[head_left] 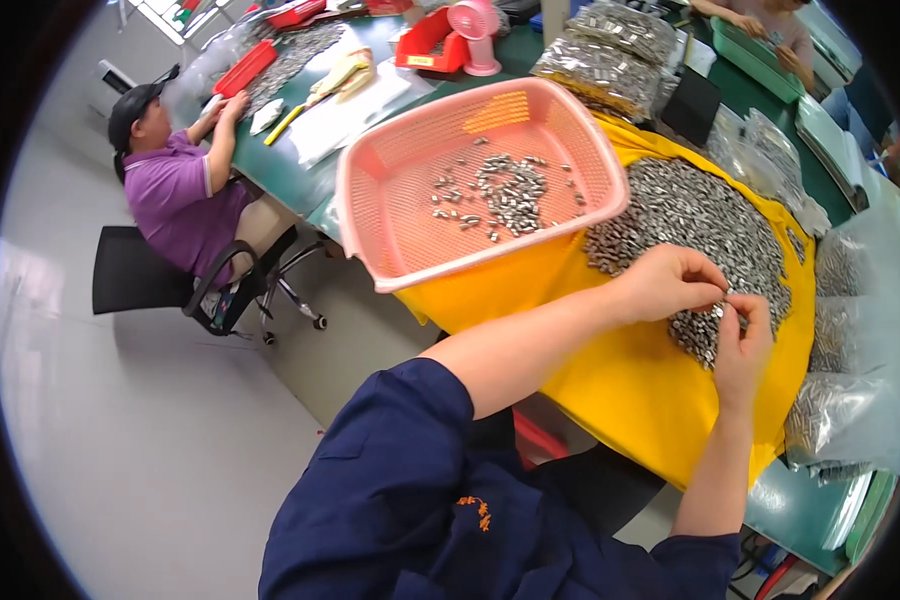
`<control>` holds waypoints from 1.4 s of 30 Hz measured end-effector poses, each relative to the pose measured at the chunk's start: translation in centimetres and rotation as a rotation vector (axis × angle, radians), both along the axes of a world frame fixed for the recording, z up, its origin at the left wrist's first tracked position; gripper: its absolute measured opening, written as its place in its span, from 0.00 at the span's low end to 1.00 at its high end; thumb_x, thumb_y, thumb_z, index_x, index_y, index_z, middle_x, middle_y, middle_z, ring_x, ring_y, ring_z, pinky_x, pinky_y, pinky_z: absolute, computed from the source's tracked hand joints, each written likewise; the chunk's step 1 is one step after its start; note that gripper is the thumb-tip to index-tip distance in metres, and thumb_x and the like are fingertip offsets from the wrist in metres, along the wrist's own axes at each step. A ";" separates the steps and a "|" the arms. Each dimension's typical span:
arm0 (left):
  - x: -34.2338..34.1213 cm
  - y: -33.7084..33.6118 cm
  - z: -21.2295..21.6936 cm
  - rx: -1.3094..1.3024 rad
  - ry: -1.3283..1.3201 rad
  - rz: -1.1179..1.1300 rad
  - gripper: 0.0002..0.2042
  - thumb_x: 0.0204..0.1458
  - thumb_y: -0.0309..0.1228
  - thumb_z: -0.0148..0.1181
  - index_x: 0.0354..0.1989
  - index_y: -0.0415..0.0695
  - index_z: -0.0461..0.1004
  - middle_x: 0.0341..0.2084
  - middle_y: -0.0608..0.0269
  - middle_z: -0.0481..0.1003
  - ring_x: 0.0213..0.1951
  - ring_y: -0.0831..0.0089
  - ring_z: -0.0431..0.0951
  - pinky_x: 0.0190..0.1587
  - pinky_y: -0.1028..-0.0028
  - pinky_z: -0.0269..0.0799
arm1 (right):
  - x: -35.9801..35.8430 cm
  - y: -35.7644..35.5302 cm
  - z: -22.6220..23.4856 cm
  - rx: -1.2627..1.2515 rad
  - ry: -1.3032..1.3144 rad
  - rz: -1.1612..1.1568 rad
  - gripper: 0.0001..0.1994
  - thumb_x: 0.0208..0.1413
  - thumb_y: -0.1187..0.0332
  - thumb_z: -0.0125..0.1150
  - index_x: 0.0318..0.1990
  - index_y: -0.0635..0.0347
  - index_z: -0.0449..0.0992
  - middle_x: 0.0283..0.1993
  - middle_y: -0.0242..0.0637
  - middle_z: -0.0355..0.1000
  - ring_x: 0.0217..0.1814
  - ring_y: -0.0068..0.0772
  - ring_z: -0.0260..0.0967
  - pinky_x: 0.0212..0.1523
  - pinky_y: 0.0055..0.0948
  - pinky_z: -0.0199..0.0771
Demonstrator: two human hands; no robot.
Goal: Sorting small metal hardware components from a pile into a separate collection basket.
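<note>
My left hand (670,283) and my right hand (742,340) meet over a heap of small silver metal parts (700,225) spread on a yellow cloth (620,370). Both hands pinch a small cluster of these parts (722,312) between their fingertips, right at the near edge of the heap. A pink perforated plastic basket (370,200) lies tilted just left of the heap, with a small pile of the same metal parts (505,193) in its middle.
Clear bags full of metal parts (850,410) lie at the right and more bags (610,50) at the back. A seated person in a purple shirt (175,195) works at the green table's far left. A pink fan (475,30) and red trays (245,68) stand behind.
</note>
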State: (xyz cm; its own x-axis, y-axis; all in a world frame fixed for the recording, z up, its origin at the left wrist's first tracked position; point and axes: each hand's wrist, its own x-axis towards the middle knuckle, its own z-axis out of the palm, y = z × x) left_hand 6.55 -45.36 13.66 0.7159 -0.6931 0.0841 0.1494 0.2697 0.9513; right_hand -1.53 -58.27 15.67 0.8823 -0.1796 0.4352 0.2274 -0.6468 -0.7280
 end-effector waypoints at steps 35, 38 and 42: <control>0.5 1.9 0.6 0.255 -0.088 0.097 0.07 0.42 0.25 0.56 0.30 0.37 0.73 0.24 0.62 0.74 0.28 0.79 0.73 0.32 0.80 0.69 | -0.1 0.5 0.9 -0.048 0.021 0.053 0.05 0.48 0.76 0.47 0.33 0.63 0.69 0.24 0.34 0.65 0.22 0.22 0.60 0.24 0.20 0.61; 0.9 1.9 0.6 0.059 0.118 0.059 0.06 0.44 0.22 0.54 0.32 0.36 0.71 0.27 0.59 0.73 0.29 0.74 0.73 0.34 0.78 0.70 | -0.2 0.2 1.4 0.156 0.077 0.003 0.04 0.48 0.76 0.48 0.32 0.63 0.68 0.22 0.30 0.64 0.21 0.17 0.58 0.22 0.18 0.59; 0.2 1.0 0.3 -0.047 0.199 -0.035 0.06 0.44 0.19 0.52 0.32 0.37 0.70 0.28 0.58 0.73 0.31 0.71 0.74 0.36 0.75 0.71 | -0.4 -0.6 0.8 0.297 0.078 0.059 0.03 0.48 0.75 0.49 0.31 0.63 0.66 0.23 0.30 0.64 0.22 0.15 0.57 0.22 0.17 0.59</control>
State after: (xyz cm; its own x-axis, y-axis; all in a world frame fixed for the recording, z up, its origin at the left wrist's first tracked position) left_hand 6.79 -44.32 13.96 0.6972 -0.7165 -0.0238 0.3433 0.3046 0.8885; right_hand -1.95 -58.85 16.50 0.9235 -0.2363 0.3021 0.1945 -0.3903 -0.8999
